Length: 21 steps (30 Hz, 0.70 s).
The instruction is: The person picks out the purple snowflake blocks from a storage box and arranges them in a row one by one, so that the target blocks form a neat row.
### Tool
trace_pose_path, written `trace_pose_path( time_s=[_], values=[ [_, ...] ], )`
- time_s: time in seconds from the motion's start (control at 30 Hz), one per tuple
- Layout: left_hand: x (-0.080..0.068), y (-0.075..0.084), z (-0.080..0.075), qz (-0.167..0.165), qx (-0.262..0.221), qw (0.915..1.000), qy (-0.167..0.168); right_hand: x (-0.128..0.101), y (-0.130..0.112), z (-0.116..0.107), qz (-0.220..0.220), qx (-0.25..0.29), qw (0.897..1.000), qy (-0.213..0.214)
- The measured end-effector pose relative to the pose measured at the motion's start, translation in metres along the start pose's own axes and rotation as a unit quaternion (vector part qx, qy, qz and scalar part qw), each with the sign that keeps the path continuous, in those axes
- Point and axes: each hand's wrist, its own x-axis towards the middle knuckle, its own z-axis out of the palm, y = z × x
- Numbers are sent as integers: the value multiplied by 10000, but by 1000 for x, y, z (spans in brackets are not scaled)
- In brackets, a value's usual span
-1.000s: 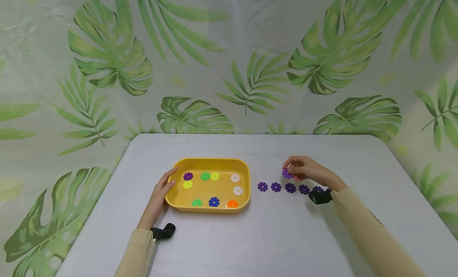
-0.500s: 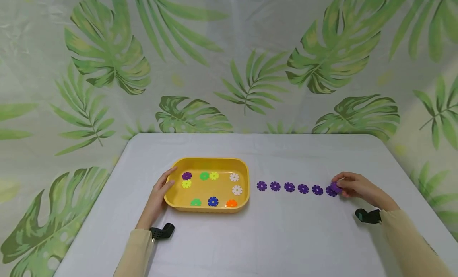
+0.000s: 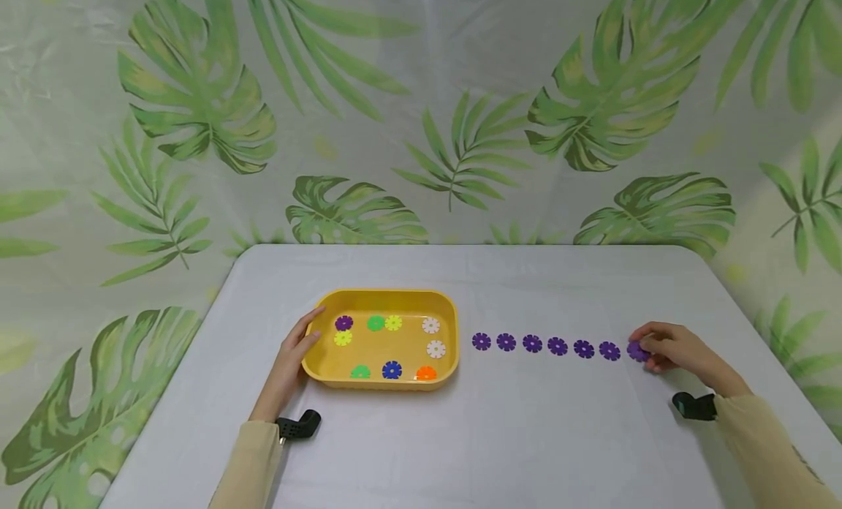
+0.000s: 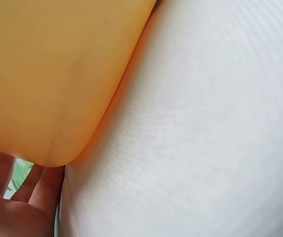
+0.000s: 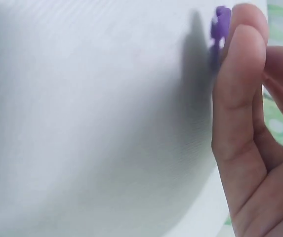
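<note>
My left hand (image 3: 289, 355) rests against the left side of the yellow tray (image 3: 381, 385), its fingers straight and its fingertips at the rim. In the left wrist view those fingers (image 4: 40, 190) touch the tray's outer corner. Far to the right, my right hand (image 3: 680, 352) pinches a purple snowflake disc (image 3: 636, 350) between thumb and fingers, low over the table. This disc is in line with a row of several purple snowflake discs (image 3: 557, 346), just past the row's right end. The right wrist view shows the held disc (image 5: 220, 29) partly hidden by the fingertips.
Inside the tray lie loose snowflake discs: a purple one (image 3: 344, 323), a blue one (image 3: 392, 370), an orange one (image 3: 426, 373), and green, yellow and white ones. A white cloth covers the table (image 3: 500, 436). A leaf-printed curtain (image 3: 460, 129) hangs behind it.
My right hand has carried the purple snowflake disc rightward along the row, from above its middle to its right end, and lowered it. My left hand stays at the tray.
</note>
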Motion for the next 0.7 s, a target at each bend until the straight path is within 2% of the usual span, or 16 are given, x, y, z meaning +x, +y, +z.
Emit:
trace_pose_path(
  time_s=[0.13,0.27,0.47,0.7],
  values=[
    [0,1,0,-1,10,10000,-18,3,-12,4,-120,-252,9993,268],
    [1,0,0,-7,1,10000,-10,12,-32,10,-326,19,9991,260],
    [1,0,1,-63,24,10000,59,34,-81,37,-735,703,9946,-230],
    [2,0,0,-44,27,10000,56,76,-142,84,-1102,1173,9837,-796]
  ],
)
